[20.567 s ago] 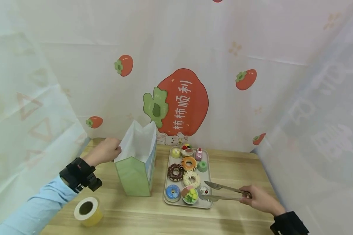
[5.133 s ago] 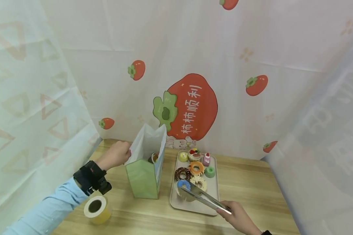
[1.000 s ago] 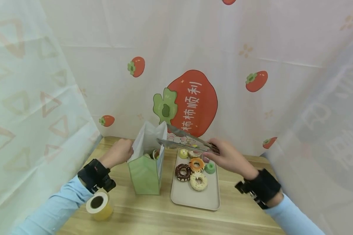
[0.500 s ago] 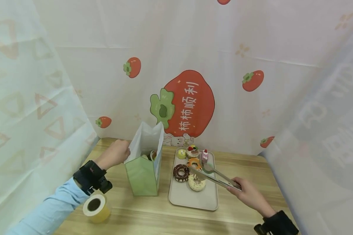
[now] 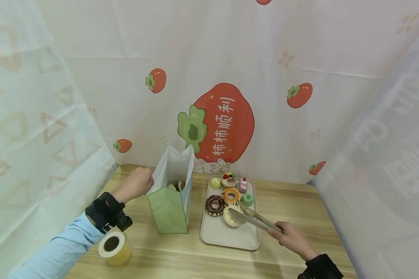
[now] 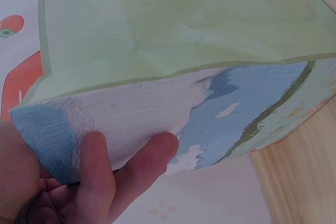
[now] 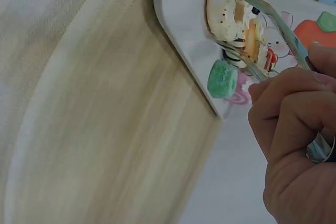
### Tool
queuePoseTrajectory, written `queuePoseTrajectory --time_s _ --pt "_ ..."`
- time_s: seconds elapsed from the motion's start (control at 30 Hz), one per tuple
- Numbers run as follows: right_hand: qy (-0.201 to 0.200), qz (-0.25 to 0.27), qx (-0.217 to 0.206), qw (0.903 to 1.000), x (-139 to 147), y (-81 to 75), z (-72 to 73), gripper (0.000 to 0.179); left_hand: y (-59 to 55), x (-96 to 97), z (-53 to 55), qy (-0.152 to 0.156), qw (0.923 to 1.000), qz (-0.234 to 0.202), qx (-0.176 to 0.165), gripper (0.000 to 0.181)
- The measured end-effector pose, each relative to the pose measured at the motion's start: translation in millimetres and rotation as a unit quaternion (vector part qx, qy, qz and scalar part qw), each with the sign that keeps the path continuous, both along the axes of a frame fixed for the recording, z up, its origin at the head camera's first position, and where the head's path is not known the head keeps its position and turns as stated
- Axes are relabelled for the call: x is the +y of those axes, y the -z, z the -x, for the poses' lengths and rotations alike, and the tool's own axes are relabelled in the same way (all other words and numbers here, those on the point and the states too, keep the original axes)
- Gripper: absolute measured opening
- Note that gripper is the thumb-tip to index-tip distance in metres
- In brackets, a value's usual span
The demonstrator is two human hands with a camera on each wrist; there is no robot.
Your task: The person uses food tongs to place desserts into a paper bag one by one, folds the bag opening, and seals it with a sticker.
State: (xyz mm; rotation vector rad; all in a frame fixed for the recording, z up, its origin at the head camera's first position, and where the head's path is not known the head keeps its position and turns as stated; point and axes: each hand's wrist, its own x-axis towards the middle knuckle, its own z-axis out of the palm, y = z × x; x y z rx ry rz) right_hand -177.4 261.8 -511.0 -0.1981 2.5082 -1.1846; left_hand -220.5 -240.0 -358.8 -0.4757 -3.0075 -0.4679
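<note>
My left hand (image 5: 136, 182) grips the upper left edge of a green paper bag (image 5: 168, 213), which stands open at the top. In the left wrist view, fingertips (image 6: 97, 166) press on its painted side. Some toy pastries (image 5: 172, 187) show inside, mostly hidden. My right hand (image 5: 293, 237) holds metal tongs (image 5: 265, 223). Their spread tips lie at a cream sprinkled donut (image 5: 227, 221) on the beige tray (image 5: 227, 238), one tip over it and one at its right side. A chocolate donut (image 5: 214, 211) and an orange donut (image 5: 231, 196) lie close by.
Behind the donuts on the tray are a yellow cake (image 5: 215, 183), a fruit-topped cup (image 5: 228, 180), a pink cake (image 5: 243, 186) and a green sweet (image 5: 246, 200). A tape roll (image 5: 115, 250) stands at front left. Printed cloth (image 5: 265, 128) walls the table's back and sides.
The blue donut, the salad cup and a small white cake have left the tray; pastries now show in the bag. The tongs have swung from the bag back down to the cream donut.
</note>
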Motion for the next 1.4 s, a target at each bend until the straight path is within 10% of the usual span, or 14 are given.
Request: queuePoseTrajectory --time_s 0.37,1.4 --pt "-0.024 0.108 -0.087 0.9900 6 16.0 1.3 0.036 1.0 -2.4 0.4 0.000 1.0000 -0.001 0.001 0.015" --pt "0.067 0.159 -0.107 0.9791 0 31.3 -15.5 0.028 0.8 -4.2 1.2 0.000 1.0000 -0.001 0.002 0.023"
